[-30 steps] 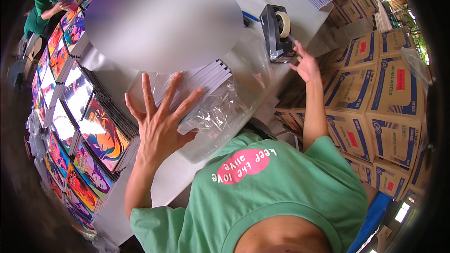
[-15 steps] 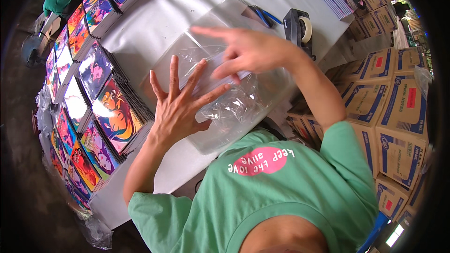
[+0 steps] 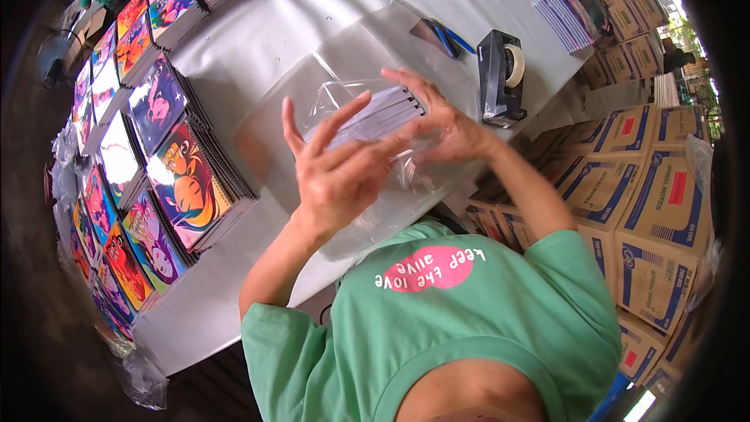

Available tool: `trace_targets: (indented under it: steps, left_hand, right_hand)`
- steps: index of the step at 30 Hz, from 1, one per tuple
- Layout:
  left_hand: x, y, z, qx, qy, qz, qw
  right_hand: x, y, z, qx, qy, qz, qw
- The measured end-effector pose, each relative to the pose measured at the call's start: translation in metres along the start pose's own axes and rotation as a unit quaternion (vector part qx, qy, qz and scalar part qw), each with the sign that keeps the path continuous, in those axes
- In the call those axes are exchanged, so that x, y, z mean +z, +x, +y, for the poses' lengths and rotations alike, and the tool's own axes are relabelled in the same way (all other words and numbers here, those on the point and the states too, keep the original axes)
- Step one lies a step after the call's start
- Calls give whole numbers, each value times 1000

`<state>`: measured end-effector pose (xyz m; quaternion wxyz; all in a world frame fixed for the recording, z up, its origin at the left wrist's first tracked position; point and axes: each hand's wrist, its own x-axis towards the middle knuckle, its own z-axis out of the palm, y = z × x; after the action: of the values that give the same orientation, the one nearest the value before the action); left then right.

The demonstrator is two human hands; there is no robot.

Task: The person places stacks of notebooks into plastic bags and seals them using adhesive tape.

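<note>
Table: a long grey-white table spreads out beyond and to the left of the grip.
Left rim: rows of bright spiral notebooks line the table edge, well left of the grip.
Right of the grip: a black tape dispenser stands near, blue pens just behind it.
Far right: stacked brown cartons with blue print (piled several high) fill the floor side.
Light: daylight falls from the upper right corner.
Floor: dark, below the left table edge.
</note>
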<state>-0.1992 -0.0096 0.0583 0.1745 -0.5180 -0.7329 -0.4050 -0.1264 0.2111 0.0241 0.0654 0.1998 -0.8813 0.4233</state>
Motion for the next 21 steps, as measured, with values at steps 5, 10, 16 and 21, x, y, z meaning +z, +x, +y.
trace_targets:
  steps: [5, 10, 16, 21]
  left_hand:
    - [-16, -2, 5, -144, -99, -59, 983]
    - [-15, -45, -9, -133, 138, -94, 977]
    - [18, -5, 21, -51, 126, -12, 991]
    - [-5, 33, 13, -4, 54, -38, 998]
  right_hand:
    - [-27, 30, -60, -129, 16, 149, 980]
    - [-49, 3, -55, -75, 100, 126, 984]
    - [17, -19, 8, 38, 68, 96, 992]
    - [17, 0, -4, 72, 159, 123, 977]
